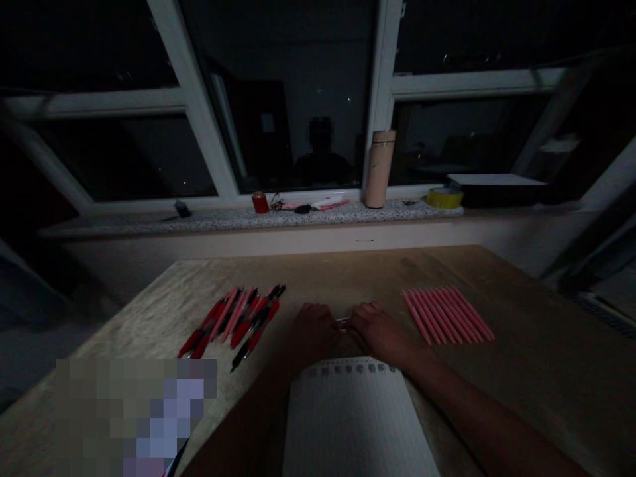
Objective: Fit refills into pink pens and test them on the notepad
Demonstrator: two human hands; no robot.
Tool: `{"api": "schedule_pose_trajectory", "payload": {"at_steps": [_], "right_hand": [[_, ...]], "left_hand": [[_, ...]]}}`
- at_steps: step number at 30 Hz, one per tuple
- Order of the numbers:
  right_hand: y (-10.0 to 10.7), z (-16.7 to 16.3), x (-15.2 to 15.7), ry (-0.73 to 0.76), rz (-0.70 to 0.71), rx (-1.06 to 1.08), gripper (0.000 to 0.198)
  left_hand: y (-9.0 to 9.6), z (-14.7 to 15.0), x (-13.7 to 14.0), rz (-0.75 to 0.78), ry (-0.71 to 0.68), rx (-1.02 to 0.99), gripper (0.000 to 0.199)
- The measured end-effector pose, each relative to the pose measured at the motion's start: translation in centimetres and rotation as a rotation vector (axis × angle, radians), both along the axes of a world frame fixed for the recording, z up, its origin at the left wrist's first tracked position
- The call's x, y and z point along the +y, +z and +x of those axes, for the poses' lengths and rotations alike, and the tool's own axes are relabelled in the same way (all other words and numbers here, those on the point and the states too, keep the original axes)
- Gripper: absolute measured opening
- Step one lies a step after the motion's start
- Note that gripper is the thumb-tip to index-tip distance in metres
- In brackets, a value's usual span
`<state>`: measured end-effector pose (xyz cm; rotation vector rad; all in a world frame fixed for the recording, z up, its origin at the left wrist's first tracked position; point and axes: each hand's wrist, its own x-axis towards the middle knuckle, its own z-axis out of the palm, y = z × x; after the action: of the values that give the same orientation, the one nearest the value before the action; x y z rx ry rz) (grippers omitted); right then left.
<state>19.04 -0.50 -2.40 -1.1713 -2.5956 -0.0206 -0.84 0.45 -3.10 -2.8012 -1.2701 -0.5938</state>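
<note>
In the head view, my left hand and my right hand lie close together on the table, fingers curled. A small thing with a shiny strip and a pale reddish part shows between them; its kind is too dark to tell, and my fingers hide most of it. Just below my hands is a lined spiral notepad, its binding holes at the top. Left of my left hand lie several red, black and pink pens, loosely slanted. To the right of my right hand, several pink pencil-like sticks lie side by side.
Behind the table runs a speckled windowsill. On it stand a tall tan flask, a small red jar and a roll of yellow tape. Part of the lower left is pixelated.
</note>
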Motion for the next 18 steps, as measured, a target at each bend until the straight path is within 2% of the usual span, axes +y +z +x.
{"api": "schedule_pose_trajectory", "payload": {"at_steps": [18], "right_hand": [[0.36,-0.06,-0.20,-0.013,-0.023,-0.006,0.026]], "left_hand": [[0.09,0.07,-0.05,0.010,-0.019,0.000,0.022]]}}
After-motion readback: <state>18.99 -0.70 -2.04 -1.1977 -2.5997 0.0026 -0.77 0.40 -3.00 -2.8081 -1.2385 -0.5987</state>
